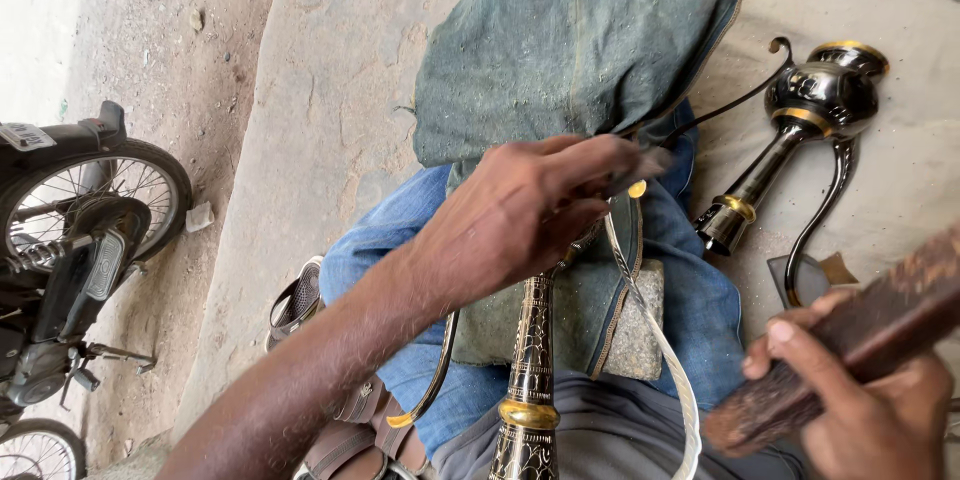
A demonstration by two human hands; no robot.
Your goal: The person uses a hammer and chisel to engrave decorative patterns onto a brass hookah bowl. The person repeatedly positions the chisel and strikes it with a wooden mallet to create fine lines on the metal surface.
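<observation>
Across the lap, on the blue jeans (690,310), I see an engraved black-and-gold vessel neck (530,380) lying with its far end under the left hand (520,215). That hand is closed around a thin tool (640,165) pressed against the metal near a small gold knob; its tip is hidden by the fingers, so I cannot tell exactly where it bears. The right hand (860,400) is clenched on a dark wooden block (860,340), raised at the lower right and blurred.

Hazards, as I judge them:

- A strike with the block that lands off the tool would hit the left knuckles — they sit close to the tool's head.
- The neck rests on a stone slab (625,325) and folded denim cloth (570,40) on the thigh. This support is soft and uneven, so the neck may roll and the tool may skid, scratching the engraved finish.
- A white cord (670,370) loops across the lap beside the neck and could snag the block arm.
- The second vessel (810,110), with its curved spout and handle, lies on the concrete floor (330,90) near the right knee — well placed to be knocked.
</observation>
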